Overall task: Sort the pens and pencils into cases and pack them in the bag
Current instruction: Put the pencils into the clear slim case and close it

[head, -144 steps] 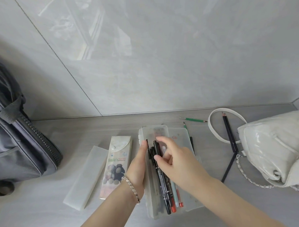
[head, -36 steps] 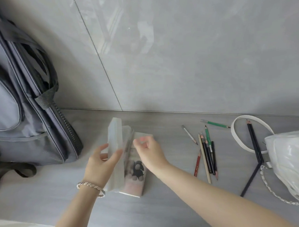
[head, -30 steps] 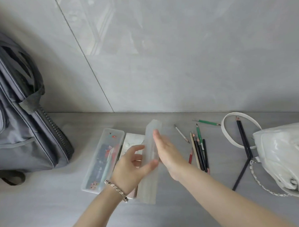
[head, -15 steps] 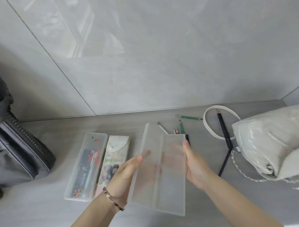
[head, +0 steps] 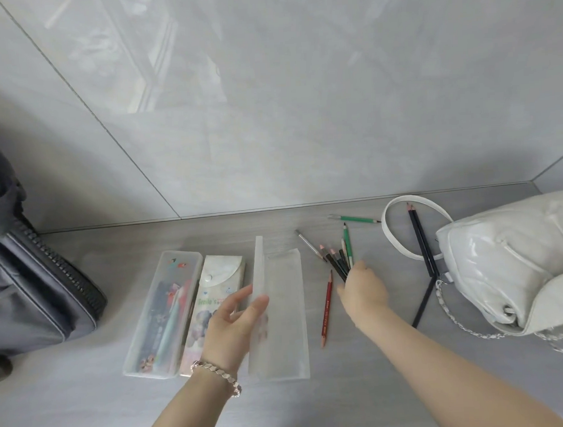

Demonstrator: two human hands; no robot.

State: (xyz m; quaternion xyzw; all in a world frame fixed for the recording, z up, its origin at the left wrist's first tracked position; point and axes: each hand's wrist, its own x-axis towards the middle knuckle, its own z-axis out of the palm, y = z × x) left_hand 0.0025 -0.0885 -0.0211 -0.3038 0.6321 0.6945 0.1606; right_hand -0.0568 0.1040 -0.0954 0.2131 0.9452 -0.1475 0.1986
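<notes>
A frosted case lies open on the counter, its lid standing up on the left side. My left hand holds that lid by its edge. To the right, my right hand closes on a bunch of pencils fanned out on the counter. A red pencil lies loose between the case and my right hand. A clear case with pens inside and a printed pouch case lie side by side left of the frosted case. The grey backpack stands at the far left.
A white handbag with a chain and a looped strap sits at the right. Two dark pencils lie across the strap, a green pencil and a silver pen near the wall. A tiled wall closes the back.
The frosted case, held open in both hands half a second ago, now lies on the counter. My right hand left it and moved right onto the bunch of pencils.
</notes>
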